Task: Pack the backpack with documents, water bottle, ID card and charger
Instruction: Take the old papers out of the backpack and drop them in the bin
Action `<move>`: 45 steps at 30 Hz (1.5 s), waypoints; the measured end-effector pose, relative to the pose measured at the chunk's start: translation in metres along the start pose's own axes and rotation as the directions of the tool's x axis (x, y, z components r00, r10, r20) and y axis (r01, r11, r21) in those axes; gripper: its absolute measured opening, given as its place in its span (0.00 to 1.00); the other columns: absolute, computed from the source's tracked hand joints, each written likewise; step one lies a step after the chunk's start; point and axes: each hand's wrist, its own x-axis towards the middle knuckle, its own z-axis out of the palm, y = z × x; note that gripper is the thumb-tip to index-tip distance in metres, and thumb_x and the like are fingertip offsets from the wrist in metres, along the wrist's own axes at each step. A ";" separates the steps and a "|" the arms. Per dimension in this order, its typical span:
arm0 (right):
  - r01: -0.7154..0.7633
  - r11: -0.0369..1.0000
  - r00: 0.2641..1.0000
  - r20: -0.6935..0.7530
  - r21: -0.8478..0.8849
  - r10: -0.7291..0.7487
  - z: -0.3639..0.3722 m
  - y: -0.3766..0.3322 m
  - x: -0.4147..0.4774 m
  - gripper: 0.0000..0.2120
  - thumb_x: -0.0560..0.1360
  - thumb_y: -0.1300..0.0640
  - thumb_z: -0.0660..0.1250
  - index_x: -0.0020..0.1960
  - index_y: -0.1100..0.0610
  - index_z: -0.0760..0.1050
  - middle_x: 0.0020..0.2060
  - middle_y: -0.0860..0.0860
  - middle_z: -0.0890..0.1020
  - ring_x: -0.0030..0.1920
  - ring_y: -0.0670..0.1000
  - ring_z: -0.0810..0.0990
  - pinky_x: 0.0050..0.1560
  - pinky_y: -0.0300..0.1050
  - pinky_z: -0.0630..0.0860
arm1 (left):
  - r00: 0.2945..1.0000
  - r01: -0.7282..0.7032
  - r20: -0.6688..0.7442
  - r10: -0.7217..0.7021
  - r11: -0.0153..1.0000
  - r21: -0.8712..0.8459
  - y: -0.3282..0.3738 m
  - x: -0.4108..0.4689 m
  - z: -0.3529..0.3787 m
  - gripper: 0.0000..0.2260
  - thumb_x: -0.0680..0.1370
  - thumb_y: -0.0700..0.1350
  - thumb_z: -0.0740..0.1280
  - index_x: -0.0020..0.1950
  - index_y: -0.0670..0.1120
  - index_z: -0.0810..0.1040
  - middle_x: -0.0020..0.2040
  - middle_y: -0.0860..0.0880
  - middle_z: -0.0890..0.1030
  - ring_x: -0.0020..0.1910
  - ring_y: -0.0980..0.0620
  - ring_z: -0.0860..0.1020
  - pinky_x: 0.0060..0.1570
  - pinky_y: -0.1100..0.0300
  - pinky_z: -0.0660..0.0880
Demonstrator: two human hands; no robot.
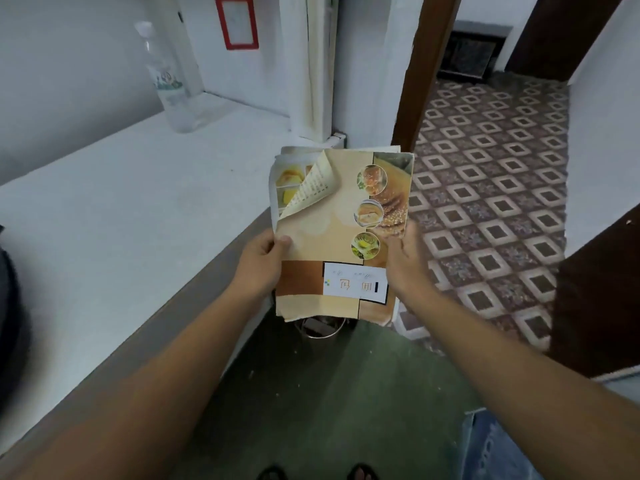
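Observation:
I hold a stack of documents (332, 233), a tan booklet with bread pictures on top, in the air beyond the counter's edge. Its top left corner is curled back. My left hand (261, 265) grips its left edge, thumb on the cover. My right hand (405, 258) holds its right edge. A clear plastic water bottle (169, 81) stands upright at the back of the white counter (104, 209). A red ID card holder (237, 20) hangs against the wall behind it. A dark blurred shape (8, 306), perhaps the backpack, shows at the far left edge. I see no charger.
A metal pot (320, 327) sits on the green floor under the documents. An open doorway with a brown frame (420, 74) leads right onto patterned tiles (491, 202). A dark brown door (595, 299) stands at the right.

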 end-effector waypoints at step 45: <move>-0.033 0.748 0.971 0.157 -0.663 0.183 0.238 0.577 0.200 0.11 0.81 0.59 0.65 0.41 0.59 0.79 0.36 0.54 0.81 0.38 0.57 0.81 0.39 0.42 0.72 | 0.997 0.042 0.022 -0.071 0.785 0.619 -0.549 0.325 0.151 0.10 0.75 0.43 0.76 0.54 0.42 0.83 0.53 0.43 0.85 0.49 0.46 0.84 0.48 0.51 0.81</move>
